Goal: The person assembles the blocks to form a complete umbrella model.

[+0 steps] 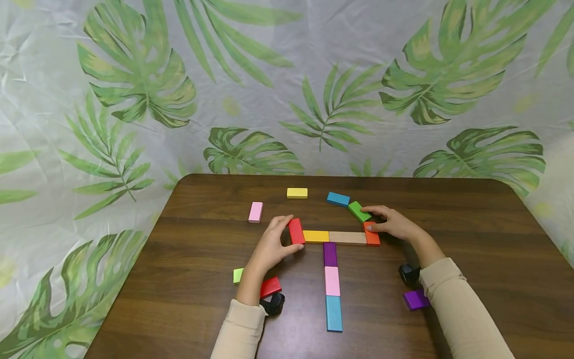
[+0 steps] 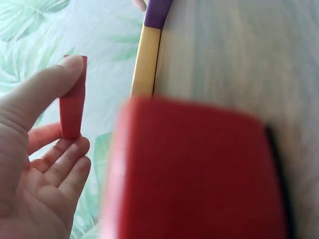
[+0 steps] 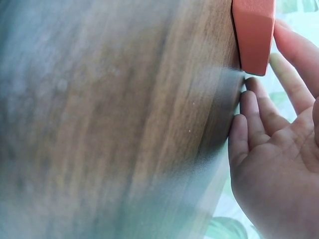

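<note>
In the head view my left hand [image 1: 273, 244] pinches a red block [image 1: 296, 231] between thumb and fingertips, at the left end of a row. The left wrist view shows that red block [image 2: 73, 107] held above the table. Beside it in the row lie a yellow-orange block [image 1: 316, 237], a plain wood block [image 1: 347, 238] and an orange block [image 1: 372, 235]. My right hand [image 1: 394, 223] touches the orange block with its thumb, while its index fingertip reaches the green block [image 1: 358, 211]. Below the row run purple [image 1: 330, 255], pink [image 1: 332, 281] and blue [image 1: 334, 314] blocks.
On the dark wooden table [image 1: 188, 299], a pink block [image 1: 255, 212], a yellow block [image 1: 297, 193] and a blue block [image 1: 338, 199] lie toward the back. Near the left forearm are a light green block [image 1: 237, 275] and another red block [image 1: 271, 287]; a purple block [image 1: 415, 299] is by the right sleeve.
</note>
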Tool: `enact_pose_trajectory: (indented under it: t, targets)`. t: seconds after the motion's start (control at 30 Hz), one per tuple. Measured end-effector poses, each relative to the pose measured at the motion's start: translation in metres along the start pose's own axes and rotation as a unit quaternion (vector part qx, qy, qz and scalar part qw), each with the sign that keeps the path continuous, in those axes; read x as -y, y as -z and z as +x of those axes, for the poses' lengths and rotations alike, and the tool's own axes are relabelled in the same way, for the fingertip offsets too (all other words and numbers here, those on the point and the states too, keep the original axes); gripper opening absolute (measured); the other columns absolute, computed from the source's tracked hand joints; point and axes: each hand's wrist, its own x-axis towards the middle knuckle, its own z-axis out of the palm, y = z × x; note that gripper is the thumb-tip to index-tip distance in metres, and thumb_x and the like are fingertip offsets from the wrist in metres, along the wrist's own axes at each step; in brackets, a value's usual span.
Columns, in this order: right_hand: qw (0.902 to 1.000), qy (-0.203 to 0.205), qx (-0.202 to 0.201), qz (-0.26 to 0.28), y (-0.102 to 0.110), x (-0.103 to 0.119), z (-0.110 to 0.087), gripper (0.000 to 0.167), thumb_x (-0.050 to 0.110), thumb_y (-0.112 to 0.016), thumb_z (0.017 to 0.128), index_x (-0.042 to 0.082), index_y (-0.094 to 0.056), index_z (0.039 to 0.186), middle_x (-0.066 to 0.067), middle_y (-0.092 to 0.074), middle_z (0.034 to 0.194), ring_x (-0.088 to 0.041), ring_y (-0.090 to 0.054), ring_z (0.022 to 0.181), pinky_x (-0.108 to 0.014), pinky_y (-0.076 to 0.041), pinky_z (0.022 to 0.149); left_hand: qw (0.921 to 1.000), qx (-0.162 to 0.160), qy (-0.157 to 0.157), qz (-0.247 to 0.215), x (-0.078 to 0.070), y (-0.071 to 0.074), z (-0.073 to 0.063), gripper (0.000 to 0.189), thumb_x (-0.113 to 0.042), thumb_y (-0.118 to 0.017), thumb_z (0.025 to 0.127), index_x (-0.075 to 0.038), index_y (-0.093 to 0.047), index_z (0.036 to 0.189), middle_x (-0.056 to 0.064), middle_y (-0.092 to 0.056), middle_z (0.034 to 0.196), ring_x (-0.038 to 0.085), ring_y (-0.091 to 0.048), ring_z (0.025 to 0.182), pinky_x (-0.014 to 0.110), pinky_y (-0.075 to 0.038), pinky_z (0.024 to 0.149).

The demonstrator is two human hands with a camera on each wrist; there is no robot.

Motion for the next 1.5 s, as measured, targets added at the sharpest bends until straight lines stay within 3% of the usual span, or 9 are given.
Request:
enact_pose_trajectory:
  t: [0.53, 0.77, 1.23, 1.5]
  targets:
    - [1.0000, 0.003, -0.001, -0.001, 0.000, -0.001, 0.000, 0.058, 0.019, -0.065, 0.082, 0.001, -0.042, 0.132, -0.024, -0.032, 0.135, -0.042, -0.028, 0.121, -0.058, -0.022, 0.095, 0.9999, -0.013, 0.007, 0.005, 0.019, 0.009, 0.001, 0.070, -0.021, -0.076, 0.072, -0.004, -0.043, 0.131, 0.010, -0.044, 0.126, 0.024, -0.043, 0.115, 0.039, -0.036, 0.095]
    - [1.0000, 0.003, 0.000, -0.002, 0.000, -0.001, 0.000, 0.057, 0.019, -0.065, 0.082, 0.001, -0.043, 0.131, -0.024, -0.033, 0.134, -0.042, -0.028, 0.120, -0.057, -0.023, 0.095, 0.9992, 0.009, 0.032, 0.021, 0.024, 0.014, 0.001, 0.071, -0.020, -0.075, 0.074, -0.007, -0.040, 0.135, 0.011, -0.041, 0.131, 0.025, -0.041, 0.119, 0.040, -0.034, 0.096]
    - [1.0000, -0.001, -0.004, 0.001, 0.000, -0.005, 0.001, 0.057, 0.021, -0.066, 0.082, 0.003, -0.044, 0.131, -0.023, -0.033, 0.135, -0.041, -0.028, 0.121, -0.057, -0.022, 0.096, 0.9972, 0.053, 0.025, 0.047, 0.035, 0.010, 0.004, 0.068, -0.016, -0.072, 0.077, 0.000, -0.039, 0.134, 0.015, -0.041, 0.133, 0.028, -0.038, 0.122, 0.039, -0.031, 0.099]
    - [0.9999, -0.007, -0.006, 0.007, -0.001, -0.005, 0.000, 0.057, 0.020, -0.066, 0.082, 0.005, -0.044, 0.132, -0.021, -0.033, 0.136, -0.040, -0.027, 0.121, -0.057, -0.022, 0.096, 0.9969, 0.058, 0.016, 0.049, 0.038, 0.006, 0.007, 0.065, -0.016, -0.070, 0.078, 0.001, -0.040, 0.133, 0.015, -0.041, 0.133, 0.027, -0.038, 0.122, 0.039, -0.030, 0.099]
